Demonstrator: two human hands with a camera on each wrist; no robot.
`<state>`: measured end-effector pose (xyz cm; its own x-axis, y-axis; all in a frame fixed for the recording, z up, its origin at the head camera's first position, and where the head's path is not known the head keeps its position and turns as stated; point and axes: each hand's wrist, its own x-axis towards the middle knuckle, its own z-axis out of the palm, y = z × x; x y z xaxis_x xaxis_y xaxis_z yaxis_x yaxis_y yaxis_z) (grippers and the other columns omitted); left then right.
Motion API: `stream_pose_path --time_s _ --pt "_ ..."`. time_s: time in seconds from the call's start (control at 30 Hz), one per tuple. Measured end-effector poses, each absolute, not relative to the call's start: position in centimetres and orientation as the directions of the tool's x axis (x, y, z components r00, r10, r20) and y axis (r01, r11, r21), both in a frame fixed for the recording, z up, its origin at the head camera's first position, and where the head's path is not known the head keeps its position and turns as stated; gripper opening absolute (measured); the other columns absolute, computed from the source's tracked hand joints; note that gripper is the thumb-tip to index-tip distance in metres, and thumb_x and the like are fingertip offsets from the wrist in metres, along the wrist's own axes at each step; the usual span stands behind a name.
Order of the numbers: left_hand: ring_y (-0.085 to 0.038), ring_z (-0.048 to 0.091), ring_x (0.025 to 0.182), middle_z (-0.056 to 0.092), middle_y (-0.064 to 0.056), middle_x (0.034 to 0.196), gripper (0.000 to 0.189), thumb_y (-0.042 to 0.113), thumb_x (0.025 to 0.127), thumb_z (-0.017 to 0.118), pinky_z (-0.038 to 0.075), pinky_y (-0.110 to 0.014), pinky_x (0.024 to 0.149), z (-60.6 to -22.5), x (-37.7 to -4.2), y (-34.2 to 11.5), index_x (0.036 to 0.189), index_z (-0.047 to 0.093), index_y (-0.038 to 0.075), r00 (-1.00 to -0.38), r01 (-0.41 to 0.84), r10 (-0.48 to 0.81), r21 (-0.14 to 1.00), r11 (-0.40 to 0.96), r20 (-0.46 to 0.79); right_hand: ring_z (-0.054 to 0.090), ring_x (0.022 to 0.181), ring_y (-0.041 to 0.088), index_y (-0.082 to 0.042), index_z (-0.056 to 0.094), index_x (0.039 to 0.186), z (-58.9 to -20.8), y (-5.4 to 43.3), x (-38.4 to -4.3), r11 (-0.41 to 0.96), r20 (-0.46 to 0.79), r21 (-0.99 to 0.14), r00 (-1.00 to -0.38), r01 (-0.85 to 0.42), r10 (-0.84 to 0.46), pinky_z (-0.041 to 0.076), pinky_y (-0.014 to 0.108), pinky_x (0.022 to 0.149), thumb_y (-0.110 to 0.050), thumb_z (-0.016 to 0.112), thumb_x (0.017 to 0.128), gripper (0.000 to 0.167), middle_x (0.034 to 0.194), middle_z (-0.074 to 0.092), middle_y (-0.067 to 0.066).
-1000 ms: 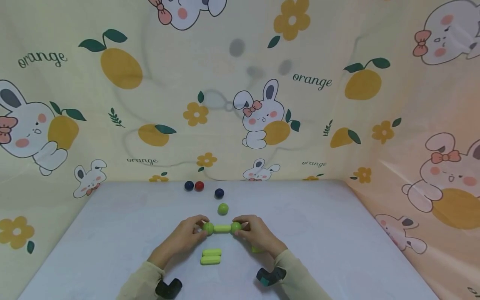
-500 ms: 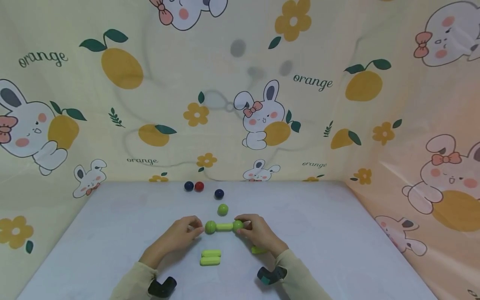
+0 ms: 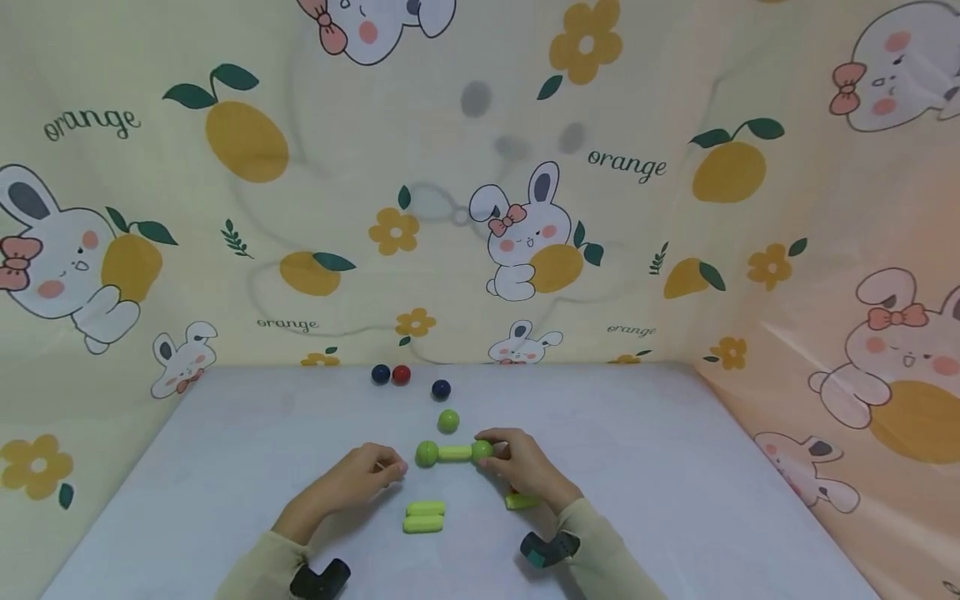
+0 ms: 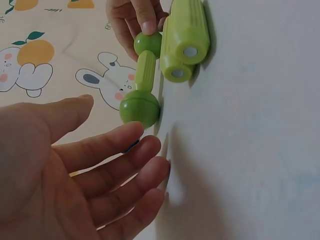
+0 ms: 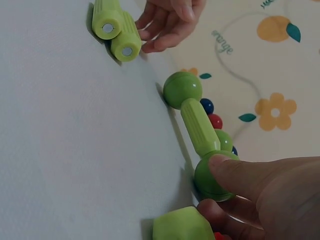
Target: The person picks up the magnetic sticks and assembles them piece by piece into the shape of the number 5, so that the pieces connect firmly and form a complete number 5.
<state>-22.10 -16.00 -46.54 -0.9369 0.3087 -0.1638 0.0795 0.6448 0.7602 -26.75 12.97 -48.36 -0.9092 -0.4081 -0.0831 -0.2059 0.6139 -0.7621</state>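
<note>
A light-green ridged rod [image 3: 454, 453] lies across the table with a green ball at each end. My right hand [image 3: 528, 467] pinches the right ball [image 5: 214, 177] between thumb and fingers. Just left of the other ball [image 3: 427, 453], my left hand [image 3: 360, 479] holds nothing, its fingers loosely spread in the left wrist view. Two more light-green rods [image 3: 425, 516] lie side by side nearer me, silver discs showing on their ends [image 4: 190, 51]. Partly under the right hand is another light-green piece [image 5: 182, 225], with a bit of red beside it.
Beyond the joined piece sits a loose green ball [image 3: 448, 421]. Farther back are a dark blue ball [image 3: 441, 389], a red ball [image 3: 401, 374] and a second dark blue ball [image 3: 381, 374]. A printed cloth [image 3: 525, 250] stands behind the white table [image 3: 637, 467].
My left hand has let go of the left ball and drawn back to the left. The joined rod and balls have shifted slightly right, the right hand still pinching its end.
</note>
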Motion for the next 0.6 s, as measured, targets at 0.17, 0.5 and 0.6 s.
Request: stream_pose_path --time_s 0.17,0.5,0.6 --pt "-0.016 0.068 0.093 0.075 -0.006 0.105 0.029 0.027 0.101 0.061 0.057 -0.042 0.086 -46.3 -21.9 -15.7 0.110 0.075 0.003 -0.913 0.122 0.378 0.778 0.617 -0.156 0.061 0.090 0.014 -0.012 0.064 0.134 -48.2 13.1 -26.7 0.615 -0.082 -0.760 -0.908 -0.210 -0.412 0.052 0.026 0.071 -0.015 0.070 0.095 0.039 0.124 0.067 0.007" --pt "-0.013 0.064 0.089 0.076 -0.007 0.106 0.026 0.021 0.098 0.066 0.052 -0.024 0.076 -46.1 -21.3 -14.3 0.114 0.075 0.002 -0.848 0.230 0.515 0.788 0.571 -0.126 0.062 0.092 0.014 -0.011 0.064 0.133 -48.3 13.2 -26.7 0.612 -0.083 -0.764 -0.910 -0.203 -0.406 0.053 0.028 0.074 -0.014 0.069 0.096 0.038 0.129 0.066 0.009" --pt "-0.013 0.063 0.089 0.075 -0.005 0.105 0.024 0.019 0.098 0.066 0.052 -0.024 0.076 -46.1 -21.1 -14.0 0.114 0.074 0.003 -0.841 0.216 0.522 0.796 0.565 -0.142 0.062 0.092 0.014 -0.012 0.064 0.133 -48.4 13.2 -26.8 0.612 -0.088 -0.766 -0.910 -0.199 -0.406 0.053 0.028 0.073 -0.014 0.069 0.096 0.038 0.130 0.066 0.008"
